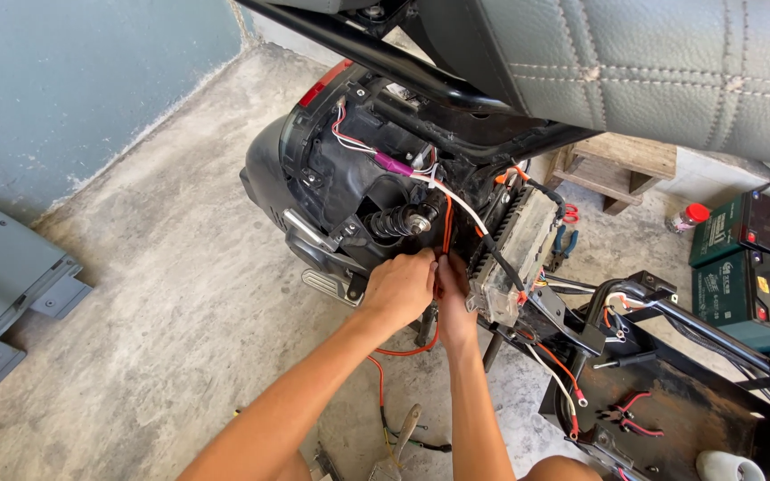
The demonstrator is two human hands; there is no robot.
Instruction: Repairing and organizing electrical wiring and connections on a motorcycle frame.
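Both hands work close together inside the opened rear of the scooter [314, 169]: the left hand [398, 289] and right hand [453, 289] are closed around the orange wire [446, 223] beside the finned controller box [514, 249]. Tugging too hard could, I judge, pull the wire from its joint or snag the neighbouring white cable [456, 200]. Bare wire ends hanging near the metal frame [670, 410] might short if the green batteries [741, 258] are connected.

A grey quilted vinyl seat [634, 62] fills the twelve-to-two o'clock corner, and just beneath it sits a bare wooden pallet [621, 165]. At three o'clock stand dark green box-shaped batteries [741, 267], with a small clear bottle with a red cap [686, 217] just beside them toward the pallet. A grey moulded plastic body panel [2, 294] lies on the rough concrete floor [171, 294] at nine o'clock. A painted blue-grey wall [73, 80] rises at ten o'clock.
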